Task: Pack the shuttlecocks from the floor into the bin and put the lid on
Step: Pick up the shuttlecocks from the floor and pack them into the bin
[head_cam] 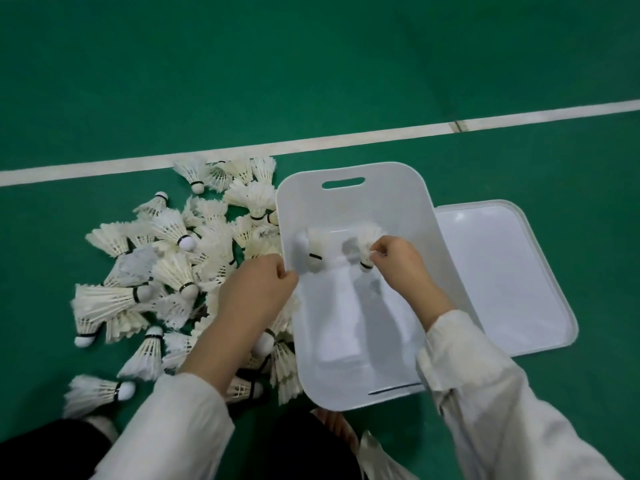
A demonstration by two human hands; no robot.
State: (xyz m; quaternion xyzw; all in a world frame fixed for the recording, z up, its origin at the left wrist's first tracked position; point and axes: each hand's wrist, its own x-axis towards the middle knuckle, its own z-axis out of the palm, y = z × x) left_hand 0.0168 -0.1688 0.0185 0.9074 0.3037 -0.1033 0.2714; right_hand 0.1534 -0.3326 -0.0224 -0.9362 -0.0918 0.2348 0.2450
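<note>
At the centre of the frame, a white bin [353, 271] stood open on the green floor [311, 64], with its lid [502, 278] lying flat and touching its right side. The right hand [403, 263] was inside the bin, fingers pinched on the feathers of a shuttlecock [367, 247], beside a second shuttlecock [317, 247] at the bin's left wall. The left hand [254, 292] was curled closed at the bin's left rim, over the pile of shuttlecocks [166, 271] at centre left.
</note>
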